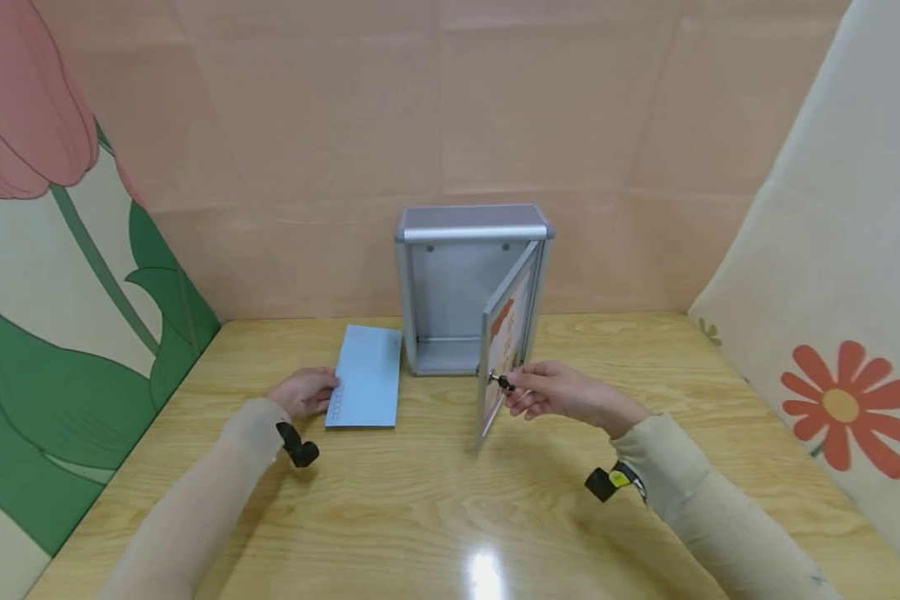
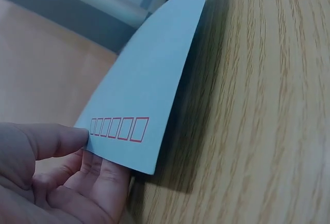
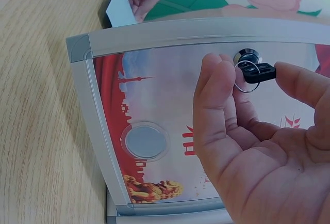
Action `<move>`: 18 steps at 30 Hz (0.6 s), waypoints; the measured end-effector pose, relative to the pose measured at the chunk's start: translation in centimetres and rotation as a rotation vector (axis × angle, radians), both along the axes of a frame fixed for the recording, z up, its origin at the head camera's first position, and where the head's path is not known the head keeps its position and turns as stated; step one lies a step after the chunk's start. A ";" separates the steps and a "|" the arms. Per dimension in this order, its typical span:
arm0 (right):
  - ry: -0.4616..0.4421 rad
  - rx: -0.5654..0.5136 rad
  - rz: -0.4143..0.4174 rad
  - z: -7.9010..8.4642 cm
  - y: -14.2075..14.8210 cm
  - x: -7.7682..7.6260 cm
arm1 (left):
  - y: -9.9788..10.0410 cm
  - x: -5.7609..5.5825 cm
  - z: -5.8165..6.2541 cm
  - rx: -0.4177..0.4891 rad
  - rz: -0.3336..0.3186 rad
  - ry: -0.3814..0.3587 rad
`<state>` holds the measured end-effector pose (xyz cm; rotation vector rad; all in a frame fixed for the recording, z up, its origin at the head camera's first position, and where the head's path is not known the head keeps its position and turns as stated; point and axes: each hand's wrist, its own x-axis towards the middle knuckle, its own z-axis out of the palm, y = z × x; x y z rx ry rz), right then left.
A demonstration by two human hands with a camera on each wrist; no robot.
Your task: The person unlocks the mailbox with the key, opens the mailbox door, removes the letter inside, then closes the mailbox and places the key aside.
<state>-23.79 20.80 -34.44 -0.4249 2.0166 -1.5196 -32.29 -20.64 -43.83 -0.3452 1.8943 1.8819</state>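
Note:
My left hand (image 1: 303, 392) pinches a pale blue envelope (image 1: 369, 375) by its left edge, thumb on top and fingers underneath. Red postcode boxes run along that end of the envelope (image 2: 149, 95), which is lifted off the wood in the left wrist view. To its right stands a grey metal mailbox (image 1: 474, 220), its hinged door (image 1: 507, 321) swung out toward me on the right. My right hand (image 1: 566, 396) holds a black-headed key (image 3: 263, 73) between thumb and fingers. The key sits at the door's lock (image 3: 248, 55), with a thin metal ring hanging from it.
The wooden table (image 1: 420, 517) runs back to a peach backdrop (image 1: 307, 150). A panel with a painted tulip (image 1: 30, 108) rises at the left. On the right is a white panel with a red flower (image 1: 840, 406). The mailbox interior (image 1: 450, 292) is exposed.

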 end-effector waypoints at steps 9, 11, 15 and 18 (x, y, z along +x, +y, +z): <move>0.000 -0.005 0.004 -0.3 0.0 -0.2 | -0.3 -0.3 0.0 -0.103 -0.004 0.002; 0.001 -0.006 0.005 -0.3 0.1 -0.2 | -0.3 -0.4 -0.1 -0.143 -0.014 0.008; 0.002 -0.010 0.003 -0.3 0.0 -0.2 | -0.1 -0.4 -0.1 -0.271 -0.050 0.040; 0.008 -0.010 0.000 -0.2 -0.1 -0.2 | 0.1 -0.3 0.1 -0.401 -0.106 0.096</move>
